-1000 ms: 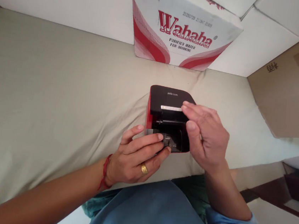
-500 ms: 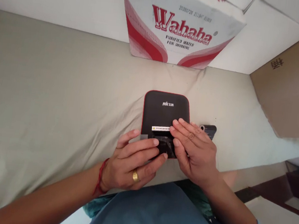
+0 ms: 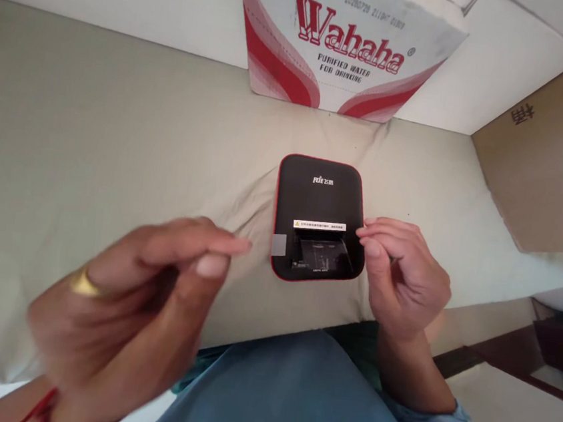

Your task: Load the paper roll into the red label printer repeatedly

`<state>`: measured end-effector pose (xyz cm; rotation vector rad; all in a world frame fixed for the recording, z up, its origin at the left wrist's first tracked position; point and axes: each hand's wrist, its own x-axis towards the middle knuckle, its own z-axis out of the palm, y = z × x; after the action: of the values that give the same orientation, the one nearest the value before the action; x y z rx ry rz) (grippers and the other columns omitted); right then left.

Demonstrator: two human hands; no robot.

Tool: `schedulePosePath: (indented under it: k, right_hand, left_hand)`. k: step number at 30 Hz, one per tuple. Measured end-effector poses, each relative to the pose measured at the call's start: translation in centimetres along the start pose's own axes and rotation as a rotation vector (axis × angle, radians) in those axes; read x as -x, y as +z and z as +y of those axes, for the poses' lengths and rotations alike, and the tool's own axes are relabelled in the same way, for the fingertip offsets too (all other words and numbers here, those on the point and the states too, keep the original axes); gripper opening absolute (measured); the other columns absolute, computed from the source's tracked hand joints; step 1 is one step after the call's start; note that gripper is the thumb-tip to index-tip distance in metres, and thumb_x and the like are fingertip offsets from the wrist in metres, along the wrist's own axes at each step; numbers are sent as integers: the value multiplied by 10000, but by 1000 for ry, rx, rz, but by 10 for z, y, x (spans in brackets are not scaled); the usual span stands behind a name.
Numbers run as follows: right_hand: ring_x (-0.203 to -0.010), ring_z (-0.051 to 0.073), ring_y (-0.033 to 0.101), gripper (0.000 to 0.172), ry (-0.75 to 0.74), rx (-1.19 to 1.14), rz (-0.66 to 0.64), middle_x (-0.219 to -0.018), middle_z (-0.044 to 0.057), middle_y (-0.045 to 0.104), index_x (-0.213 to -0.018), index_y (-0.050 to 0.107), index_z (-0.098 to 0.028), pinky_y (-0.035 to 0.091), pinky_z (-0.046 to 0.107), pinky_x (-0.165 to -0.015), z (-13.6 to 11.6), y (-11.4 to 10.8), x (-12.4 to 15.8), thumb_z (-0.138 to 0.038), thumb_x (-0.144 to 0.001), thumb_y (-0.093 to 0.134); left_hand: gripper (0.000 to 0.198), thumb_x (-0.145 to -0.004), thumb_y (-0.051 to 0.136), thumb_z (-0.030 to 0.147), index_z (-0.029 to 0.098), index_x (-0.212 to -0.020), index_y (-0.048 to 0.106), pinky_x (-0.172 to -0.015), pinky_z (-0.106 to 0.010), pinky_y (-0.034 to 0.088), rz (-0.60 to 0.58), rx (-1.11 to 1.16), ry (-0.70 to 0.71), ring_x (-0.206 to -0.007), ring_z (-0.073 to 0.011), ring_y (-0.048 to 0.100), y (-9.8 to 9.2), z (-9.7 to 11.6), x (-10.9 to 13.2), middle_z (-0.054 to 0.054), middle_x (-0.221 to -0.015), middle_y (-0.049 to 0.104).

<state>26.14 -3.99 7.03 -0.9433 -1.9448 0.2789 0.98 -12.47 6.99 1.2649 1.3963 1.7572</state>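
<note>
A small black box-shaped device with a red rim (image 3: 320, 201) lies flat on a beige cloth-covered surface (image 3: 92, 137); it bears a white logo, a label strip and a small recessed slot near its front edge. My right hand (image 3: 402, 277) rests at the device's right front corner, fingertips curled together and touching its edge. My left hand (image 3: 135, 303) is raised close to the camera, blurred, well to the left of the device, thumb and fingers pinched together; I cannot make out anything between them. A gold ring shows on it.
A white and red "Wahaha" water carton (image 3: 344, 43) stands behind the device against the white wall. A brown cardboard box (image 3: 554, 152) is at the right. My blue-clad lap (image 3: 302, 401) fills the bottom. Floor and dark furniture show at lower right.
The device's lid went from raised to lying flat. My left hand left the device's front and rose toward the camera, to the left. My right hand slid to the right corner.
</note>
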Motion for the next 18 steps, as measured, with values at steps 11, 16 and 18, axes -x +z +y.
schedulePosePath:
  k: [11, 16, 18]
  right_hand:
    - [-1084, 290, 847, 363, -162, -23, -269, -1181, 67, 930, -1436, 813, -278, 677, 511, -1007, -8, -6, 13, -190, -1140, 623]
    - [-1061, 281, 868, 430, -142, 4, -257, -1192, 54, 948, -1456, 804, -292, 695, 524, -1019, -10, -3, 22, -116, -1111, 618]
    - [-1119, 295, 875, 440, -128, 1, -243, -1197, 57, 949, -1460, 811, -303, 708, 540, -1035, -10, -3, 26, -119, -1106, 626]
  left_hand:
    - [1157, -866, 1050, 507, 589, -1827, 411, -1563, -753, 121, -485, 292, -361, -1927, -400, 120, -2, -101, -36, 54, -1993, 344]
    - [1317, -871, 1035, 477, 713, -1847, 183, -1566, -766, 38, -618, 434, -333, -1938, -387, 11, 14, -114, -43, 142, -2030, 206]
    - [1317, -888, 1007, 486, 712, -1852, 140, -1574, -735, 15, -606, 480, -332, -1939, -377, -2, 18, -121, -40, 152, -2031, 185]
